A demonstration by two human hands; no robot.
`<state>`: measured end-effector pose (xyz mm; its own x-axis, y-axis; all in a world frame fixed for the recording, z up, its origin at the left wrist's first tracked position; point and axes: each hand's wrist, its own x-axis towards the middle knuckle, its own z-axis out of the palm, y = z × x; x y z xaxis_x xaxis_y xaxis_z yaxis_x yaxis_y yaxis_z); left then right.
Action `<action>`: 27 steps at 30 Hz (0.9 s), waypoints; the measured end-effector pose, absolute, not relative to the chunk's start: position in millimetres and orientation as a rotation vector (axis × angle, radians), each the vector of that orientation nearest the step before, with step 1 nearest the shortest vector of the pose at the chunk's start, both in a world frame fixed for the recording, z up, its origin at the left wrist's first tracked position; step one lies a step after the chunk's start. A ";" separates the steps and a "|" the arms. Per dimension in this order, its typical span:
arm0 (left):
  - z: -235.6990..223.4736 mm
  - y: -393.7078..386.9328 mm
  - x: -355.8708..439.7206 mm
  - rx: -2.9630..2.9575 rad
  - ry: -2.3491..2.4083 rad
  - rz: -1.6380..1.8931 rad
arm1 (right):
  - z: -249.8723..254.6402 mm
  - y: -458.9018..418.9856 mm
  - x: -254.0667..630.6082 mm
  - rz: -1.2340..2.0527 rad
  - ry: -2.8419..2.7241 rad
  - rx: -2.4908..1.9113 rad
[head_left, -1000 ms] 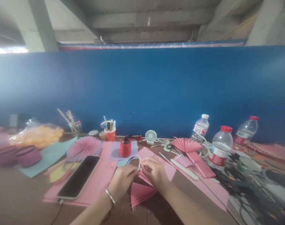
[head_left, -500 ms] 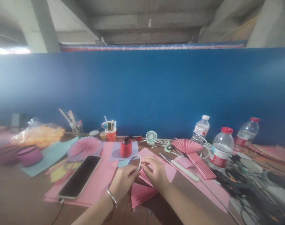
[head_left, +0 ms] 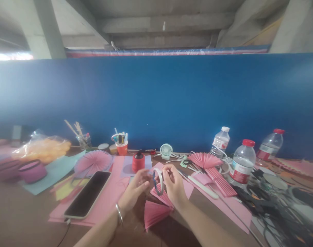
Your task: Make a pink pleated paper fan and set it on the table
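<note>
My right hand (head_left: 175,185) pinches a white roll of tape (head_left: 158,181) with a blue inner side, held upright on edge above the table. My left hand (head_left: 135,189), with a bangle at the wrist, hovers just left of the roll with its fingers spread and slightly curled; the fingertips are close to the roll. Under both hands lie folded pink paper fans (head_left: 156,207) on pink paper sheets (head_left: 107,199).
A phone (head_left: 87,198) lies left of my hands. Behind are a red thread spool (head_left: 138,162), an orange pen cup (head_left: 121,146), a small fan (head_left: 166,151), a round pink paper fan (head_left: 93,161), scissors (head_left: 189,162), three water bottles (head_left: 241,165), and tangled cables (head_left: 280,209) at right.
The tape roll turned from lying tilted between both hands to standing on edge in my right hand. My left hand let go and opened beside it.
</note>
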<state>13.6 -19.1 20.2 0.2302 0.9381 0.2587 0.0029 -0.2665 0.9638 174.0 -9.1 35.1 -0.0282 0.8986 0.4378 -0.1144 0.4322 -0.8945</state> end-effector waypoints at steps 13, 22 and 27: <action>12.2 -12.5 20.0 1.261 0.769 1.271 | 42.8 -4.0 172.4 1.254 -1.190 -0.643; 13.6 -20.3 9.8 1.023 0.778 1.110 | 39.8 26.3 203.6 1.096 -1.087 -0.677; 7.5 -15.5 7.8 1.199 0.835 1.007 | 67.6 29.8 228.8 1.041 -0.988 -0.550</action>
